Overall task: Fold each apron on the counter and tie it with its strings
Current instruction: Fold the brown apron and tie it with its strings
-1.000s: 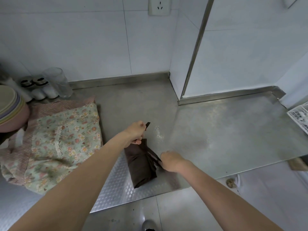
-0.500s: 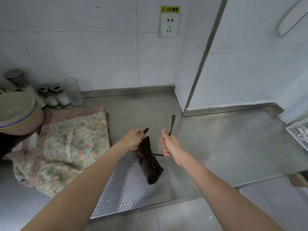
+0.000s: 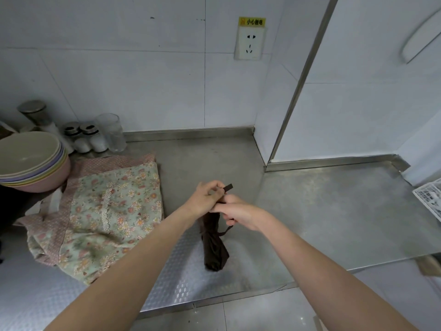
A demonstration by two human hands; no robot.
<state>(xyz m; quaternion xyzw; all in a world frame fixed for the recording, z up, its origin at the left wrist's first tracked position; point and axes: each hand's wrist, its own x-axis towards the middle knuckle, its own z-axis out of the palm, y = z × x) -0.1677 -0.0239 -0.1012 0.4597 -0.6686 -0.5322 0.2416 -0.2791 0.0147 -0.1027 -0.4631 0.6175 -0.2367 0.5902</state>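
Brown apron (image 3: pixel 214 244), rolled, is hanging lengthwise below both hands toward the person; left hand (image 3: pixel 205 199) is pinching its strap end (image 3: pixel 228 188), right hand (image 3: pixel 238 211) gripping the strings alongside.

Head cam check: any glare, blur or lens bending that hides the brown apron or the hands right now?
Head view: soft glare on the counter right of the brown apron; wide-angle bending curves the wall edges; left hand and right hand reasonably sharp, strap readable.
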